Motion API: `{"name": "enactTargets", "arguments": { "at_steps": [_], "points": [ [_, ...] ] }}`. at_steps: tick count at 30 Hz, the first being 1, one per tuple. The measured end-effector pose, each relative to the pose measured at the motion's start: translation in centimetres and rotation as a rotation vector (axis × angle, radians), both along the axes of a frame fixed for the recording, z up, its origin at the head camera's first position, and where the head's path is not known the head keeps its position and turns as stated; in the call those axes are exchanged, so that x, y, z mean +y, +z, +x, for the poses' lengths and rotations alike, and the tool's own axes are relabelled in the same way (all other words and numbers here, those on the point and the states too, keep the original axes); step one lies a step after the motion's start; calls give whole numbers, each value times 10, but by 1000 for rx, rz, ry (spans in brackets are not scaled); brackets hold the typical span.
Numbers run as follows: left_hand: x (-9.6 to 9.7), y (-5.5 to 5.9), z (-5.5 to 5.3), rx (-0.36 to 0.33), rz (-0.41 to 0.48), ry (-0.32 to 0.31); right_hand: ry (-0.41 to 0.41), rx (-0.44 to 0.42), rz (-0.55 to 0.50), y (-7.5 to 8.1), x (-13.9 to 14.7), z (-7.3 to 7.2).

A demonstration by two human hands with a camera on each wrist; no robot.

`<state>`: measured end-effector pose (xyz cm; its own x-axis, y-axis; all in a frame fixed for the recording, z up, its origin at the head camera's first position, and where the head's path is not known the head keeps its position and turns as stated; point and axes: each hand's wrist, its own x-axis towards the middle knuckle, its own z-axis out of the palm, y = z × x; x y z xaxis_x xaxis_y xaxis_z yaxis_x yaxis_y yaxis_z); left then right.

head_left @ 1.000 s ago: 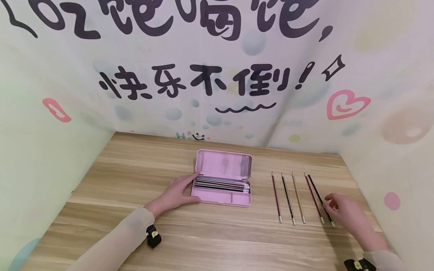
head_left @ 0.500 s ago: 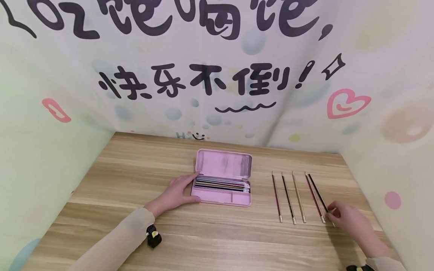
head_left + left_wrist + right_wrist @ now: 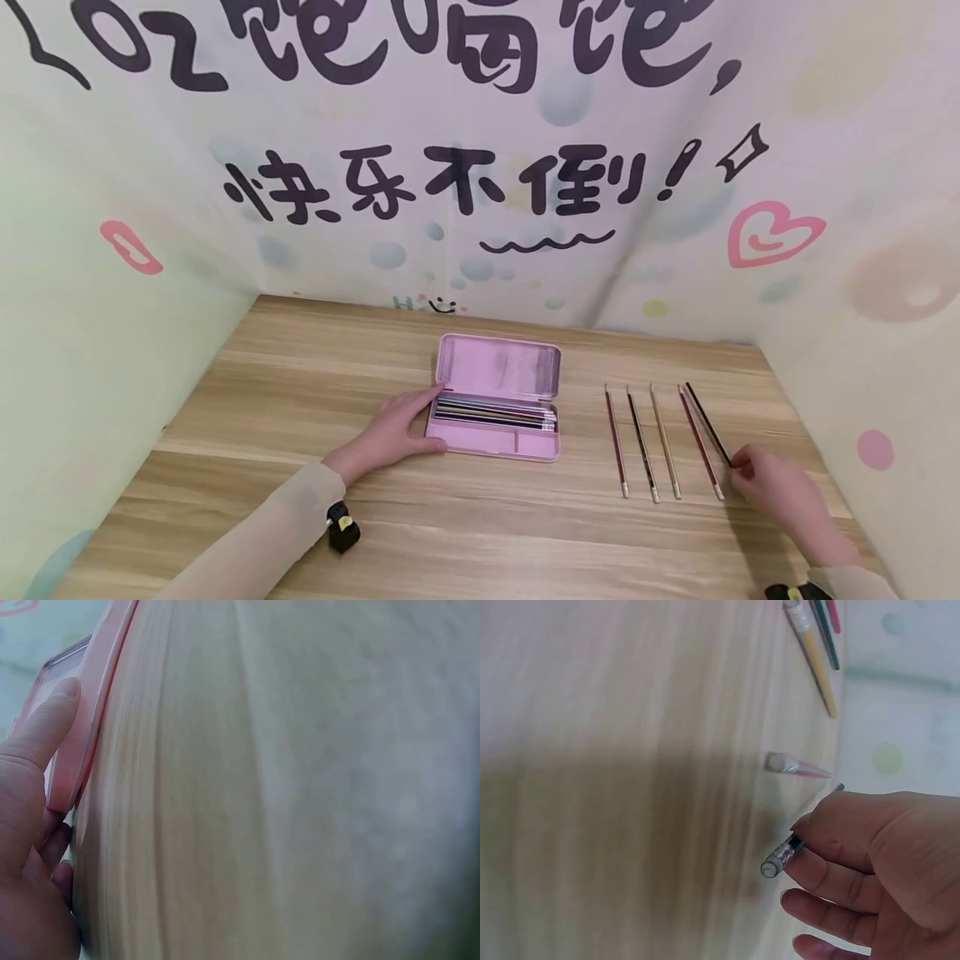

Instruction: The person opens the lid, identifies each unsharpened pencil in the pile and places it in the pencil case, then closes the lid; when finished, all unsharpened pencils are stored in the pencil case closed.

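In the head view, my left hand [image 3: 386, 435] holds the left end of an open pink pencil case [image 3: 468, 437], thumb at its front corner and fingers towards the hinge. The left wrist view shows the thumb lying on the case's wall [image 3: 88, 724]. Several pencils [image 3: 495, 411] fill the case's long rear compartment. At the right, my right hand [image 3: 780, 496] pinches a black pencil [image 3: 708, 423] between thumb and fingers near its eraser end. That pencil slants, its eraser end lifted off the table. Its silvery ferrule and eraser [image 3: 778, 859] stick out past the fingertips in the right wrist view.
Left of the held pencil lie a red pencil [image 3: 702, 443], a tan pencil [image 3: 664, 442], a dark pencil [image 3: 642, 444] and a dark red pencil [image 3: 617, 442], roughly parallel on the wooden table [image 3: 480, 525]. A printed cloth wall [image 3: 360, 267] borders the table behind and at the sides.
My right hand has shifted slightly towards the pencil's eraser end, taken hold of the black pencil and raised that end off the table. The left hand stays on the case.
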<state>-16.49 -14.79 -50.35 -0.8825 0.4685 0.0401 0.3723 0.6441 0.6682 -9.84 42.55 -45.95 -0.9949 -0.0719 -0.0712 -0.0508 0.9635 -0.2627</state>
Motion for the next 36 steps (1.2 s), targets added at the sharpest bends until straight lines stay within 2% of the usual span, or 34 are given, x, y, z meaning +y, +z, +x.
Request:
{"name": "enactTargets", "arguments": {
  "at_steps": [11,28,36],
  "points": [
    [2,1,0,8,4,-2,51,47,-27,20,-20,-6],
    [2,0,-1,9,-1,-2,296,171,3,46,-101,-23],
    [1,1,0,-1,-6,2,414,220,13,52,-137,-36]
  ]
}}
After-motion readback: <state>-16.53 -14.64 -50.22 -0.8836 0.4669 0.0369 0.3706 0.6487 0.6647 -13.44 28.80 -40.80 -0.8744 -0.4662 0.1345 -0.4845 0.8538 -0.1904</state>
